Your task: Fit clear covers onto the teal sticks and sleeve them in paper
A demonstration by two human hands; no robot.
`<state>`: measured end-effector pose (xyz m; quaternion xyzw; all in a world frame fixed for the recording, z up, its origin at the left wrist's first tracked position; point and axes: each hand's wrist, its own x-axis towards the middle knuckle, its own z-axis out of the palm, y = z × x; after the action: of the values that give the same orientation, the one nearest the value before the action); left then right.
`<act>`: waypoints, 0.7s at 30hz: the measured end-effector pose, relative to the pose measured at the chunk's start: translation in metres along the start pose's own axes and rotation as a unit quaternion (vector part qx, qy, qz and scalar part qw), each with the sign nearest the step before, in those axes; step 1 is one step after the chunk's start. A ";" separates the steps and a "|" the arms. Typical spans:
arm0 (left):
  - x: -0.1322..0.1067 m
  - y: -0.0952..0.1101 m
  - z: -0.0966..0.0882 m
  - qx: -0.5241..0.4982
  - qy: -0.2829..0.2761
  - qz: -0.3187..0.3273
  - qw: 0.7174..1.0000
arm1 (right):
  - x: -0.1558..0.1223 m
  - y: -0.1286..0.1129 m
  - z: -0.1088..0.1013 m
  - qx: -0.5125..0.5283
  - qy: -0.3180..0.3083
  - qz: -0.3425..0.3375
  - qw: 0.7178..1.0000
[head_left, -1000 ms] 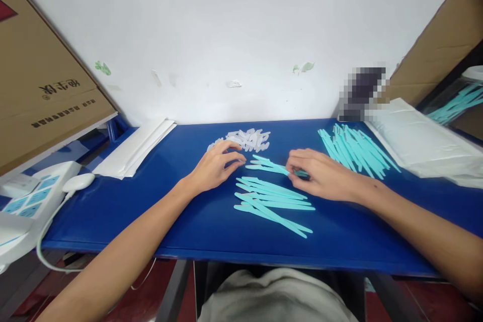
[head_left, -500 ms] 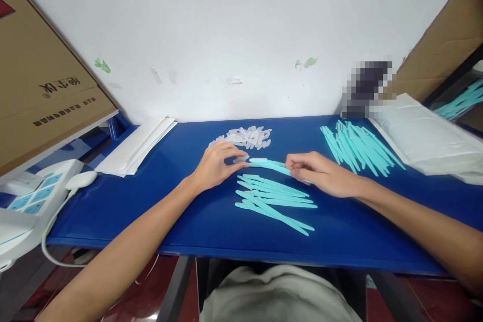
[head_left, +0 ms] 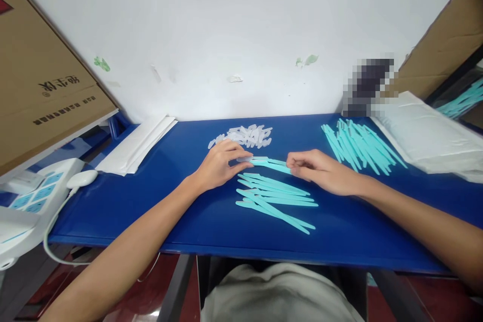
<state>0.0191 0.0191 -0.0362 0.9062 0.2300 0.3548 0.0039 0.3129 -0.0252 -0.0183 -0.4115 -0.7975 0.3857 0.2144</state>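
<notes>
My right hand (head_left: 320, 171) is closed around the handles of turquoise eyebrow razors (head_left: 278, 166), at least two by their outlines. Their blade ends point left, toward my left hand (head_left: 221, 165). Between my left thumb and fingers is a small translucent blade cap (head_left: 244, 159), which meets the tip of one held razor; how far it covers the blade I cannot tell. Just behind the left hand lies a heap of similar translucent caps (head_left: 251, 136). Several loose turquoise razors (head_left: 279, 200) are spread on the table below both hands.
A larger pile of turquoise razors (head_left: 362, 146) lies on the blue table (head_left: 151, 211) at right, beside a white padded packet (head_left: 422, 131). White paper sleeves (head_left: 138, 146) and a power strip (head_left: 41, 191) with a cable are at left. Cardboard boxes (head_left: 56, 60) flank the wall.
My left hand has moved slightly right, bringing the cap from beside the razor tip up to it. My right hand keeps its grip almost in place.
</notes>
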 end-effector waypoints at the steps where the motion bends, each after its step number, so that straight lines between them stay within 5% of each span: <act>1: 0.000 0.000 0.000 0.003 -0.002 0.002 1.000 | 0.000 0.000 -0.001 -0.001 0.003 0.002 1.000; 14: 0.006 0.014 0.010 -0.002 -0.003 0.064 0.998 | 0.002 -0.003 0.007 -0.001 0.009 -0.022 1.000; 21: 0.005 -0.006 -0.006 0.132 -0.074 -0.020 0.988 | 0.005 0.001 0.005 -0.212 0.077 -0.034 0.974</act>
<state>0.0157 0.0256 -0.0296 0.9177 0.2921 0.2531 -0.0920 0.3070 -0.0230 -0.0219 -0.4484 -0.8560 0.1672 0.1957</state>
